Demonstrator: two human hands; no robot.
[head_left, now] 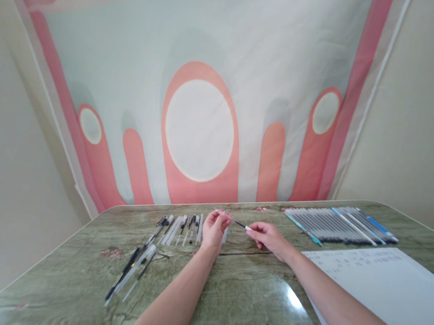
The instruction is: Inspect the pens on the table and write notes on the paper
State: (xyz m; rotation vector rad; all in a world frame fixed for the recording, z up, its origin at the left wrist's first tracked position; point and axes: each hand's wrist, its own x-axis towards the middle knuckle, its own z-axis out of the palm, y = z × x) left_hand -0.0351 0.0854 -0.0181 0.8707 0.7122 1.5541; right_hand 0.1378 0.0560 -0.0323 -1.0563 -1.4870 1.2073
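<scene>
My left hand (214, 232) is raised slightly above the table, its thumb and fingers pinched on one end of a thin dark pen refill (239, 223). At the refill's other, white end, my right hand (268, 238) grips with thumb and forefinger. The refill slants down a little from left to right between the two hands. Whether a clear part also sits in my left fingertips is hard to make out. Just left of my left hand lies a row of clear pen barrels and dark parts (178, 230). Nearer to me is a looser group of pen parts (133, 269).
A neat row of pens (337, 224), mostly grey with some blue ones, lies at the back right of the wood-patterned table (247, 294). White paper (395, 292) with faint writing lies partly under my right forearm. Behind the table hangs a printed cloth (201, 128).
</scene>
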